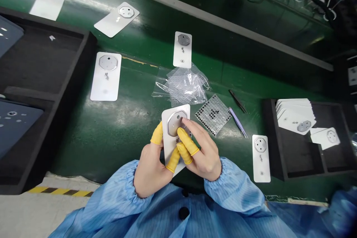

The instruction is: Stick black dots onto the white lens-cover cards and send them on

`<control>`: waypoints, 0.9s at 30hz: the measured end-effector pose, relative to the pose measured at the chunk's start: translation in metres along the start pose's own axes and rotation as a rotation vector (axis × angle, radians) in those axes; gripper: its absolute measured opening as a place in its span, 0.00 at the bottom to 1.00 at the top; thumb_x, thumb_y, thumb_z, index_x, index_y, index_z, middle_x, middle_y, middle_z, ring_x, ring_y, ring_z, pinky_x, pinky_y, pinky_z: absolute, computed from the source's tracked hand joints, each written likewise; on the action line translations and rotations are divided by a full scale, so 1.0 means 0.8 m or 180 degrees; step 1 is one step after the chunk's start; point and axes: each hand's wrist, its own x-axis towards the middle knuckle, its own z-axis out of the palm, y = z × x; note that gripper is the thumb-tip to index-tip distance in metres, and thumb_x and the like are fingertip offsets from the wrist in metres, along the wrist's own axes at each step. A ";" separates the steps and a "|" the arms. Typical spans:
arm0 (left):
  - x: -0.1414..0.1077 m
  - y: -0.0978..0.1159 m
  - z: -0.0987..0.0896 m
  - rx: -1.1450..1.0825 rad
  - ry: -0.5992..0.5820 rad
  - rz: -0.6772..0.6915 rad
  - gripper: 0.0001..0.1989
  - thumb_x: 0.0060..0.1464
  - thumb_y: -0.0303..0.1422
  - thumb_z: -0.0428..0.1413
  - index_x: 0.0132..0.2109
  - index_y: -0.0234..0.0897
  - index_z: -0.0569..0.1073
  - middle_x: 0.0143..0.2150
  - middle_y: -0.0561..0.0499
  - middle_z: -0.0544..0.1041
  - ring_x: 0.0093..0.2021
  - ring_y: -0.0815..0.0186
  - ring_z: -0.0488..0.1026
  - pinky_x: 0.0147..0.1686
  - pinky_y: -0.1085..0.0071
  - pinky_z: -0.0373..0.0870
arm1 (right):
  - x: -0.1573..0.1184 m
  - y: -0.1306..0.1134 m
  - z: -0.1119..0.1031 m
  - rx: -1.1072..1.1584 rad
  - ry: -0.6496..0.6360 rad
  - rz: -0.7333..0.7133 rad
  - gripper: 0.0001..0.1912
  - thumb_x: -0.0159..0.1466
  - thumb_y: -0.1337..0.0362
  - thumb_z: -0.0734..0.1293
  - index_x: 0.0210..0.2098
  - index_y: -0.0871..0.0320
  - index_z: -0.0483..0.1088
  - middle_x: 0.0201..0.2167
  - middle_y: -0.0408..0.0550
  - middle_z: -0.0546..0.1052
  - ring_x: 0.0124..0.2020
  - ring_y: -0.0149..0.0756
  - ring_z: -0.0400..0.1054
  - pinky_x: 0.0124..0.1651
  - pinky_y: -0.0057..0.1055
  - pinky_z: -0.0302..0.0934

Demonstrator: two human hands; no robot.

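A white phone back cover [169, 148] with a grey octagonal camera plate is held tilted in front of me. My left hand [152, 165] grips it by its edges, with yellow finger cots on the thumb and a finger. Across its face lies my right hand [205, 152], two yellow-cotted fingertips drawn together and a bare fingertip at the camera plate. Whatever is between those fingertips is hidden. Beyond the hands are a clear sheet of small black dots [214, 114], lilac tweezers [238, 122], dark tweezers [237, 101] and a pile of clear plastic sheets [186, 83].
Several similar covers lie about, including a left one [105, 85], a back one [182, 54] and a right one [261, 161]. A black tray [276, 152] at right holds stacked covers [292, 113]. At left, another black tray [64, 78] holds blue-grey panels [16, 124].
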 end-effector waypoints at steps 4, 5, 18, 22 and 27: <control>0.000 0.000 -0.002 0.0064 0.0019 0.0007 0.39 0.50 0.27 0.61 0.66 0.40 0.55 0.51 0.44 0.78 0.43 0.57 0.79 0.40 0.68 0.75 | -0.002 -0.003 0.000 0.0258 -0.0167 0.0091 0.24 0.64 0.71 0.61 0.60 0.67 0.60 0.60 0.67 0.65 0.63 0.51 0.59 0.56 0.52 0.67; 0.001 0.000 -0.002 0.0021 0.0022 0.0061 0.39 0.49 0.27 0.61 0.66 0.40 0.56 0.51 0.44 0.78 0.44 0.57 0.79 0.41 0.68 0.75 | -0.004 -0.003 -0.001 0.0374 -0.0177 0.0136 0.24 0.64 0.70 0.60 0.60 0.66 0.60 0.61 0.67 0.64 0.63 0.51 0.59 0.57 0.53 0.66; -0.002 0.002 0.000 -0.0352 0.0022 0.0035 0.33 0.51 0.27 0.60 0.63 0.42 0.62 0.54 0.46 0.77 0.47 0.57 0.78 0.45 0.68 0.75 | -0.012 0.007 -0.001 0.0387 0.0043 -0.0001 0.26 0.64 0.70 0.59 0.62 0.63 0.58 0.62 0.63 0.64 0.60 0.50 0.64 0.53 0.51 0.70; -0.002 0.001 -0.002 -0.0064 -0.0103 0.0078 0.37 0.50 0.27 0.61 0.65 0.40 0.58 0.50 0.45 0.79 0.45 0.58 0.79 0.42 0.70 0.75 | -0.010 0.004 -0.005 0.0183 -0.0098 -0.0001 0.27 0.64 0.72 0.59 0.62 0.63 0.58 0.64 0.63 0.60 0.63 0.51 0.60 0.54 0.52 0.69; 0.002 -0.004 -0.002 0.0526 -0.0078 0.0216 0.37 0.50 0.28 0.59 0.66 0.37 0.56 0.47 0.43 0.80 0.41 0.56 0.80 0.38 0.68 0.76 | -0.013 -0.012 -0.001 -0.0357 -0.0366 0.0130 0.27 0.61 0.77 0.61 0.60 0.70 0.59 0.66 0.68 0.55 0.67 0.56 0.49 0.60 0.56 0.63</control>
